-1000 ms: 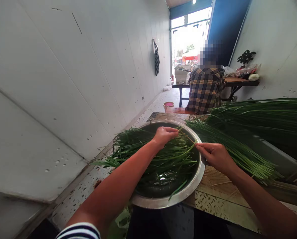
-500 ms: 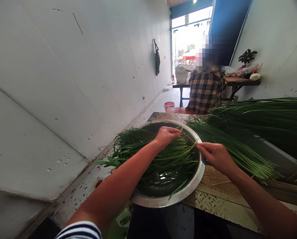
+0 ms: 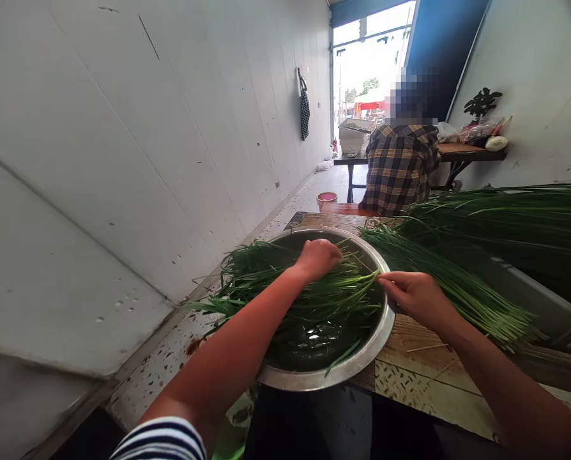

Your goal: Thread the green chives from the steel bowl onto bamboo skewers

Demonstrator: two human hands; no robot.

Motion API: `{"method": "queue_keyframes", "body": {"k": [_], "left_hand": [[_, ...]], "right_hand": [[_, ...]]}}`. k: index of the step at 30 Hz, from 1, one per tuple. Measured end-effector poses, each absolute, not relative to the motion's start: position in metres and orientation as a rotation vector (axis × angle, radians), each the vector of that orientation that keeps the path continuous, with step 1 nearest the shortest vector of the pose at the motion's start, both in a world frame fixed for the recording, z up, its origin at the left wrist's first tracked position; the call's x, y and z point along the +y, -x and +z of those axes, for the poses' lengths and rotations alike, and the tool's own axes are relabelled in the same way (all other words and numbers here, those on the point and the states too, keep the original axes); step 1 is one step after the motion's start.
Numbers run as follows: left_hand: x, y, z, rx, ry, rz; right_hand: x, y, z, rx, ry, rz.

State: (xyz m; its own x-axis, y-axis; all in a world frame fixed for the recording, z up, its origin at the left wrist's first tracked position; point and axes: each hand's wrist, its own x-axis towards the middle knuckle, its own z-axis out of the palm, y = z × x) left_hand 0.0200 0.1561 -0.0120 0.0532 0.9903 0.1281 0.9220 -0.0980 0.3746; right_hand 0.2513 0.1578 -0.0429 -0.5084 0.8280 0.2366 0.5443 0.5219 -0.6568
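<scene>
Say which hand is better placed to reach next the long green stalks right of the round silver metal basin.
Probably the right hand, nearer those stalks, though pinching green stems at the basin's rim; the left hand is over the basin.

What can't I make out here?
In the head view:
Left hand: fingertips hidden behind the hand itself, so whether it grips anything is unclear.
Basin: left rim hidden by greens and left arm.
Person in plaid: hands hidden by their body.
Leafy pile: cut off by the right edge.
Doorway: outside washed out by glare.
</scene>
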Motion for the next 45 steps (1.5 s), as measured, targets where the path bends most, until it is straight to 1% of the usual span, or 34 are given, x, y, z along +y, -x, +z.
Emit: {"method": "queue_keyframes", "body": {"k": [3, 7, 12, 16, 21, 25, 28, 31, 34, 39, 45], "left_hand": [[0.163, -0.013, -0.028, 2.167, -2.156, 0.429], [0.166, -0.012, -0.040, 2.199, -2.110, 0.467], [0.169, -0.021, -0.043, 2.287, -2.265, 0.594], [0.170, -0.032, -0.044, 2.152, -2.300, 0.603], [0.167, -0.042, -0.045, 2.225, -2.162, 0.595], [0.163, -0.044, -0.041, 2.168, -2.344, 0.459], [0.160, -0.045, -0.032, 2.099, -2.413, 0.446], [0.158, -0.044, -0.019, 2.093, -2.262, 0.555], [0.158, -0.039, -0.014, 2.081, -1.989, 0.765], [0.166, -0.029, -0.032, 1.802, -1.672, 0.981], [0.172, -0.029, -0.047, 1.762, -1.546, 1.079]], "right_hand": [[0.158, -0.253, -0.040, -2.274, 1.137, 0.674], [0.158, -0.252, -0.040, -2.279, 1.135, 0.674], [0.160, -0.251, -0.042, -2.274, 1.162, 0.647], [0.161, -0.251, -0.043, -2.256, 1.186, 0.607], [0.160, -0.251, -0.040, -2.249, 1.196, 0.554], [0.160, -0.251, -0.040, -2.257, 1.193, 0.545], [0.159, -0.251, -0.040, -2.253, 1.209, 0.566], [0.157, -0.251, -0.039, -2.242, 1.219, 0.609], [0.155, -0.250, -0.037, -2.236, 1.221, 0.602], [0.154, -0.248, -0.036, -2.246, 1.177, 0.573], [0.157, -0.249, -0.041, -2.251, 1.180, 0.531]]}}
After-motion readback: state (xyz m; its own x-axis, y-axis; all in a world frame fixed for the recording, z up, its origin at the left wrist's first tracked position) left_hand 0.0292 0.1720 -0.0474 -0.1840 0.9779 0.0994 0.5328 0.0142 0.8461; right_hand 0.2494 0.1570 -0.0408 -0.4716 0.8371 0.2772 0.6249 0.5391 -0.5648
